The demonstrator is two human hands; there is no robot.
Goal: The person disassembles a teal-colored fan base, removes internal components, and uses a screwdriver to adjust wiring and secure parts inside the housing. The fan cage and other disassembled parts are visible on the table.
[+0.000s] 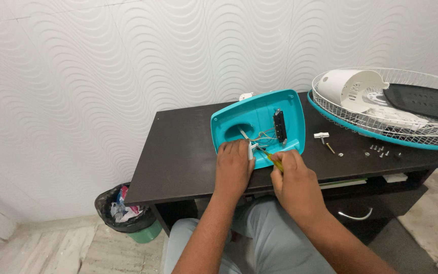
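A turquoise plastic fan base (259, 119) lies upside down on the dark table (178, 157), its hollow inside facing me. Thin wires (264, 136) and a black switch block (280, 126) show inside it. My left hand (233, 165) rests on the near edge of the base, fingers around a small white part (251, 150). My right hand (292, 175) grips a yellow-handled screwdriver (275, 161), its tip pointing into the base near the wires.
A white wire fan guard (406, 109) with a white motor cover and a dark blade sits at the table's right. Loose screws (378, 150) and a small white knob (321, 135) lie beside it. A lined bin (122, 210) stands on the floor at left.
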